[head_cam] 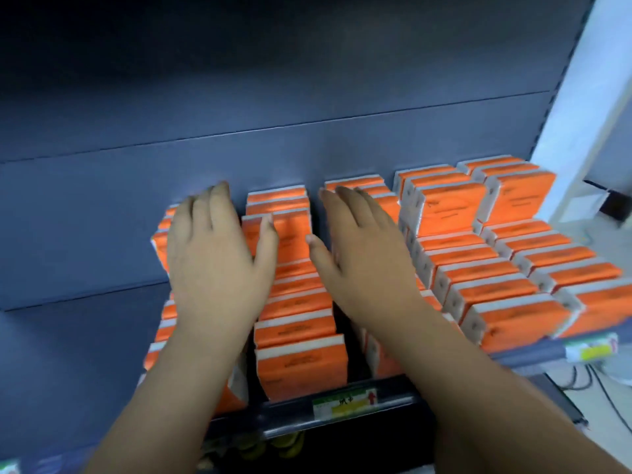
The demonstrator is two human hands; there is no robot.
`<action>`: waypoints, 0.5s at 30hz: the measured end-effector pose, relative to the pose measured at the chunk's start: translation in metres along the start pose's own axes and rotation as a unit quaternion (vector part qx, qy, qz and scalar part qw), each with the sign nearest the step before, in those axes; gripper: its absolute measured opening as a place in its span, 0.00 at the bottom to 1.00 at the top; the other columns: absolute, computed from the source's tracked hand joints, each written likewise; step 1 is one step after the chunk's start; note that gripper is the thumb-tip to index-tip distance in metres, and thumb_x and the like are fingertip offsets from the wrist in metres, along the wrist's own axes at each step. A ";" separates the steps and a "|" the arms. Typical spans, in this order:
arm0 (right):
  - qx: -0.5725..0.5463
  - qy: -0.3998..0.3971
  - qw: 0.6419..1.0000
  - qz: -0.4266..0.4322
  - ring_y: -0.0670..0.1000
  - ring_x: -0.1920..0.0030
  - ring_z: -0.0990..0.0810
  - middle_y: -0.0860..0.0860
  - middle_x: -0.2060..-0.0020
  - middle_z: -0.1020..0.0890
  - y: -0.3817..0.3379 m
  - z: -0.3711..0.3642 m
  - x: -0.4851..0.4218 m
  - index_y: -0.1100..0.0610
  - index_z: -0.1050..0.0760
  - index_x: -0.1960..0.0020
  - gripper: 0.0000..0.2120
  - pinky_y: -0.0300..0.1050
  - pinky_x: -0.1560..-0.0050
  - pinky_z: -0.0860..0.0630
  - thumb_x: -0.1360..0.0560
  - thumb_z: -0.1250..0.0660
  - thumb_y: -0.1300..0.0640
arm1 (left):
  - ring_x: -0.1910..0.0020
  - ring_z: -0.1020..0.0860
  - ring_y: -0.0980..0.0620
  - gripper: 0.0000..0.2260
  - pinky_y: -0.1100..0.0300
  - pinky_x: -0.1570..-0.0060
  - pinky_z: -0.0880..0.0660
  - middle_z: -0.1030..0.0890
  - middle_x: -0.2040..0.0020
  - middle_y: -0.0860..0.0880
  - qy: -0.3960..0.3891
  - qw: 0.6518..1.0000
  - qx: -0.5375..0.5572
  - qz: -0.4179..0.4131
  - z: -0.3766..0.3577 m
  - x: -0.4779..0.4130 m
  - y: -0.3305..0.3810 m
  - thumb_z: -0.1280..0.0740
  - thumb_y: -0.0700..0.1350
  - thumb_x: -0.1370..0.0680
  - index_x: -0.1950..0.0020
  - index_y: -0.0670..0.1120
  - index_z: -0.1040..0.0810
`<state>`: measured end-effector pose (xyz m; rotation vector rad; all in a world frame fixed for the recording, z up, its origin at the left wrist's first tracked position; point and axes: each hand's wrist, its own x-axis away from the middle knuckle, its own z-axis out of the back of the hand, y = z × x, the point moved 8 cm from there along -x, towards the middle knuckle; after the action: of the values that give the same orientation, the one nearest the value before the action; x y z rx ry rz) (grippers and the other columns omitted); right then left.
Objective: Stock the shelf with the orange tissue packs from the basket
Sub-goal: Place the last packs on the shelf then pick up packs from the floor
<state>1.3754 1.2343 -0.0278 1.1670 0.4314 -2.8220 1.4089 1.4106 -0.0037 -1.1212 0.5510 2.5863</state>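
Flat, holding nothing, left hand [212,258] and right hand [362,265] lie on orange tissue packs [301,366] rowed behind the shelf rail [393,403] (basket unseen); an uneven shove might tip packs over that rail.

The person's left hand [212,254] and right hand [359,258] were bare, as were both forearms as far as they showed; short nails tipped the thumbs.

The picture is soft and a bit dim. The top of the dark back panel [239,80] sinks into shadow. Bright light comes from the right, by the white wall [588,97]. The left hand [212,254], right hand [366,265] and orange packs [496,292] look blurry. Straight lines bend near the edges.
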 end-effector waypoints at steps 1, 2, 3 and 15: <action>0.000 0.011 1.000 -0.014 0.62 0.25 0.32 0.59 0.28 0.27 0.008 0.012 0.008 0.59 0.31 0.24 0.28 0.60 0.26 0.35 0.19 0.39 0.45 | 0.32 0.28 0.33 0.28 0.39 0.29 0.33 0.24 0.33 0.35 -0.006 1.000 0.009 -0.024 -0.003 0.002 0.022 0.40 0.56 0.18 0.28 0.36 0.30; -0.001 0.020 0.999 -0.032 0.62 0.25 0.32 0.59 0.27 0.27 0.019 0.025 0.019 0.59 0.32 0.23 0.28 0.60 0.25 0.36 0.19 0.40 0.45 | 0.31 0.28 0.33 0.28 0.39 0.28 0.33 0.24 0.32 0.36 -0.016 0.999 0.016 -0.046 -0.008 0.006 0.045 0.41 0.56 0.18 0.27 0.36 0.30; -0.002 0.027 0.998 -0.051 0.62 0.24 0.33 0.59 0.27 0.28 0.030 0.037 0.030 0.59 0.32 0.23 0.28 0.59 0.25 0.36 0.19 0.40 0.45 | 0.30 0.29 0.33 0.29 0.39 0.27 0.34 0.25 0.30 0.36 -0.028 0.997 0.019 -0.066 -0.012 0.010 0.068 0.41 0.57 0.18 0.26 0.36 0.30; 0.189 0.080 0.924 -0.322 0.61 0.22 0.36 0.58 0.24 0.30 0.206 0.219 0.237 0.57 0.34 0.22 0.29 0.58 0.23 0.38 0.16 0.47 0.40 | 0.23 0.34 0.36 0.32 0.37 0.27 0.35 0.27 0.25 0.41 -0.144 0.938 0.149 -0.278 -0.045 0.145 0.344 0.38 0.62 0.20 0.24 0.40 0.29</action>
<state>1.0898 0.9890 -0.0942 1.5785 0.3328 -3.5054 1.2084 1.0967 -0.0586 -0.6585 0.4536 2.0357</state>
